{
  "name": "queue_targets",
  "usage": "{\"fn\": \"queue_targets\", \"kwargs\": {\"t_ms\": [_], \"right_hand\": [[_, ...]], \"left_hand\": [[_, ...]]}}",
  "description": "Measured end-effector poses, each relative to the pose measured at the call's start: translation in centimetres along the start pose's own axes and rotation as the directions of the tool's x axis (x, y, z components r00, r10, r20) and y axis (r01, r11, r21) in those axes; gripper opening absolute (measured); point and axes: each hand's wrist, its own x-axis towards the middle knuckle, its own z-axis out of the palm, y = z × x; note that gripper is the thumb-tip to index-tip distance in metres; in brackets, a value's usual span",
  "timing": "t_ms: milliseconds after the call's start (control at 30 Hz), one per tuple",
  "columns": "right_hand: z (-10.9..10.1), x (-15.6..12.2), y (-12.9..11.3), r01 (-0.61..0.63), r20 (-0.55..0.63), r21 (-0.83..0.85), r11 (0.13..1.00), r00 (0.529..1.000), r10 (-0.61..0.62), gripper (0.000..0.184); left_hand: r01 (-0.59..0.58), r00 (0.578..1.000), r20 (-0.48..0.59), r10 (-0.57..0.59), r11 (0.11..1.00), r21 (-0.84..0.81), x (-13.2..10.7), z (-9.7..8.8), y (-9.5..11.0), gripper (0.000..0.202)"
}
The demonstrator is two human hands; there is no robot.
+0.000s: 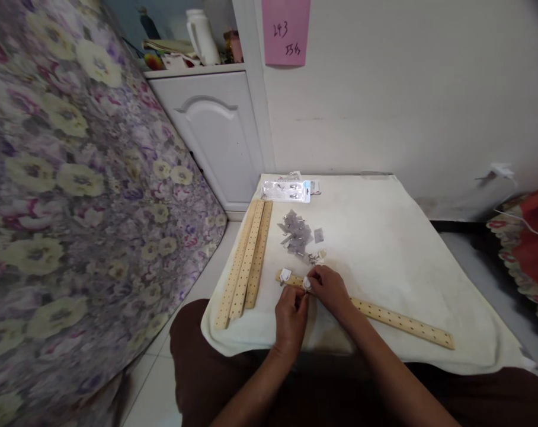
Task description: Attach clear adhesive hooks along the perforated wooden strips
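Note:
A long wooden strip with a row of small holes lies across the cream cloth-covered table. My left hand holds the strip near its left end, fingers curled on it. My right hand pinches a small white hook piece against the strip. Another white hook sits on the strip's left tip. A heap of small clear packets and hooks lies just beyond my hands.
Three more perforated wooden strips lie side by side at the table's left edge. A clear package rests at the far edge. A floral mattress leans at left, a white cabinet behind, a red cushion at right.

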Motion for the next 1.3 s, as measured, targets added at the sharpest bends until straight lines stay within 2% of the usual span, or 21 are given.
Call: {"fn": "queue_targets", "kwargs": {"t_ms": [300, 433, 1300], "right_hand": [[-0.02, -0.28, 0.17, 0.034, -0.026, 0.019, 0.999, 0.999, -0.033, 0.012], [0.09, -0.49, 0.23, 0.014, -0.002, 0.037, 0.999, 1.0, -0.014, 0.007], [0.07, -0.8, -0.04, 0.005, 0.001, 0.063, 0.998, 1.0, -0.005, 0.008]], "left_hand": [[-0.009, 1.0, 0.005, 0.009, 1.0, 0.004, 0.0, 0.05, -0.02, 0.008], [-0.009, 1.0, 0.007, 0.009, 1.0, 0.008, 0.04, 0.1, 0.0, 0.009], [-0.002, 1.0, 0.005, 0.001, 1.0, 0.009, 0.05, -0.05, 0.13, 0.008]]}}
